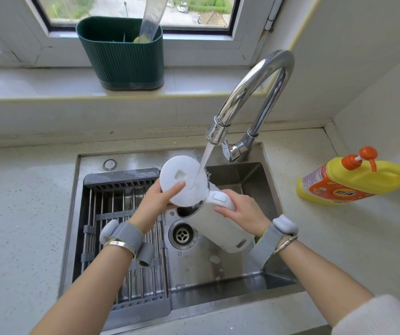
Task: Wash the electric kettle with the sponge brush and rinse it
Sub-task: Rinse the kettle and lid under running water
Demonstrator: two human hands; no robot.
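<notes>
Both forearms are reaching in over the sink (pixel 218 290) from the near edge. From the head view, the electric kettle (pixel 214 224) is lying tilted above the drain, base toward the person's right, mouth up toward the left. Gripping the handle is the right hand (pixel 241 210), fingers curled round it. Pinching the open lid (pixel 183 181) is the left hand (pixel 159 201), holding it under the faucet (pixel 252 93) stream. Rinsing looks underway; next, I'd say, that mouth needs tipping toward the water.
</notes>
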